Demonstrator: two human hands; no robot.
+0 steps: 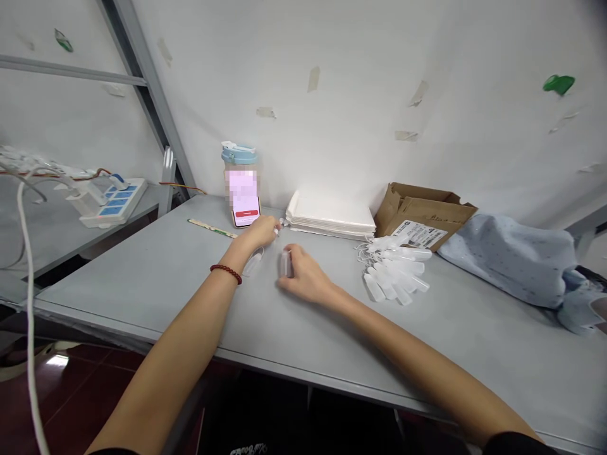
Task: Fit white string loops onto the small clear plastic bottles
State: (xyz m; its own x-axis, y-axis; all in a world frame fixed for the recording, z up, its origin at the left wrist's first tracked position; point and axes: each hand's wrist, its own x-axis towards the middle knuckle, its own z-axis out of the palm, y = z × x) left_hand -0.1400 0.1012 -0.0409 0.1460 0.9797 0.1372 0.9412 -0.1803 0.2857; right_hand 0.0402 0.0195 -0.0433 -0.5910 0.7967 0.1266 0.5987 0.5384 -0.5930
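One clear tag (285, 264) in right hand (302, 275), thumb and fingers curled round it, long axis pointing away from body. Left hand (266, 231) farther out and left, fingers bunched; blurred, cannot tell what it grips. Second tag (253, 263) on surface (142, 265), slanting, beside left wrist. Tag pile (396, 275) well right, right hand nearer.
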